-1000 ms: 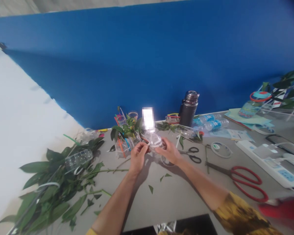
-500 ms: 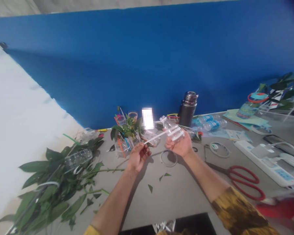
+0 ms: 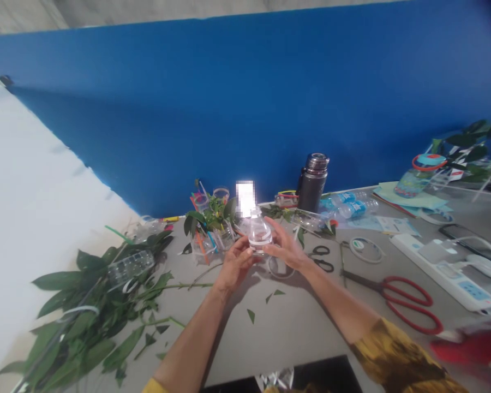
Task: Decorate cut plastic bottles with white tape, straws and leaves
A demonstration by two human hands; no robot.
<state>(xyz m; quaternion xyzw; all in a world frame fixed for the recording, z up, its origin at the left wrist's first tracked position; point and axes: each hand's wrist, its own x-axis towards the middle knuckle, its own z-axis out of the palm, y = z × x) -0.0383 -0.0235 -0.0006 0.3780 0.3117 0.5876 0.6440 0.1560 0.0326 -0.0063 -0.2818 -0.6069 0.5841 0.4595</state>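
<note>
A clear plastic bottle (image 3: 258,226) stands upright between my hands above the table, its narrow neck at the top. White strip (image 3: 260,238) runs around its lower half in bands. My left hand (image 3: 238,263) grips the bottle's lower left side with curled fingers. From the right, my right hand (image 3: 287,248) holds it, thumb low on the front and fingers along the far side. Any loose end of the strip is hidden. Below and behind the right hand lies a pale ring-shaped coil (image 3: 281,267), and dark-handled scissors (image 3: 322,258) rest to its right.
Leafy cuttings (image 3: 85,322) spread across the left side. Behind the bottle are clear containers with plants (image 3: 213,234) and a bright blurred-out screen. A dark thermos (image 3: 313,183), blue-labelled bottles (image 3: 354,208), red-handled scissors (image 3: 411,303) and a power strip (image 3: 445,273) are on the right.
The bottle has moved left and turned from tilted to upright. The strip's stretched-out end now lies against the bottle. Both hands have come together around it, uncovering the dark-handled scissors.
</note>
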